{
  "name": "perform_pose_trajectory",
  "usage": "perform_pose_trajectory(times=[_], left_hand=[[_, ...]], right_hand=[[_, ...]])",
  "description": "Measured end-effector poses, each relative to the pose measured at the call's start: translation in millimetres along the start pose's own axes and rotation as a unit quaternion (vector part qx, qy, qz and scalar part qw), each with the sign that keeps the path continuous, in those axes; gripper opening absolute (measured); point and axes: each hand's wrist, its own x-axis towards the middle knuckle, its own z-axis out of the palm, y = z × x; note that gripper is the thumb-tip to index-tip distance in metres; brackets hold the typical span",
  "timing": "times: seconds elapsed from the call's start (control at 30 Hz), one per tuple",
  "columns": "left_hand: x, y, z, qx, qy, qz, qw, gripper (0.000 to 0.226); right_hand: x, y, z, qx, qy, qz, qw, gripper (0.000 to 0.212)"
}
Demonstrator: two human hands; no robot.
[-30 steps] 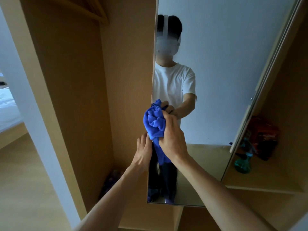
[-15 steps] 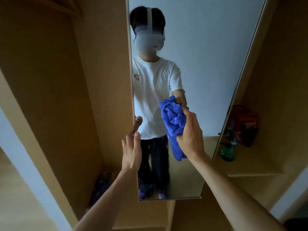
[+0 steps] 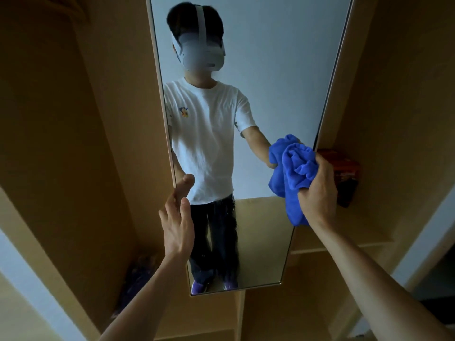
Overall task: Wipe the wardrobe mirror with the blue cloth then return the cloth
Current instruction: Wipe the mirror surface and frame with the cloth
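Note:
A tall narrow wardrobe mirror (image 3: 275, 77) fills the middle of the view and reflects a person in a white T-shirt. My right hand (image 3: 317, 193) grips a bunched blue cloth (image 3: 296, 173) and holds it against the glass near the mirror's right edge. My left hand (image 3: 178, 217) rests with straight fingers on the mirror's left edge, the thumb on the glass side.
Wooden wardrobe panels (image 3: 73, 143) flank the mirror on the left. A red and black item (image 3: 344, 178) sits on a shelf (image 3: 357, 238) just right of the mirror. Something dark purple (image 3: 138, 274) lies low in the left compartment.
My right hand has carried the blue cloth across the glass from the left edge to the right edge. My left hand stays on the mirror's left edge.

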Motion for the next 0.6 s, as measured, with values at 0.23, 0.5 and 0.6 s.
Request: perform_pose_trajectory(times=[0.23, 0.5, 0.6], left_hand=[[0.3, 3.7, -5.9, 0.001, -0.022, 0.015, 1.000, 0.072], [2.7, 5.2, -14.6, -0.017, -0.084, -0.013, 0.996, 0.072], [0.6, 4.9, -17.2, -0.026, -0.095, -0.002, 0.995, 0.064]], right_hand=[[-3.3, -2.3, 3.9, 0.050, 0.043, 0.033, 0.997, 0.055], [-12.8, -40.1, 19.4, 0.096, 0.019, 0.026, 0.995, 0.043], [-18.5, -50.9, 31.4, 0.081, 0.000, 0.031, 0.996, 0.052]])
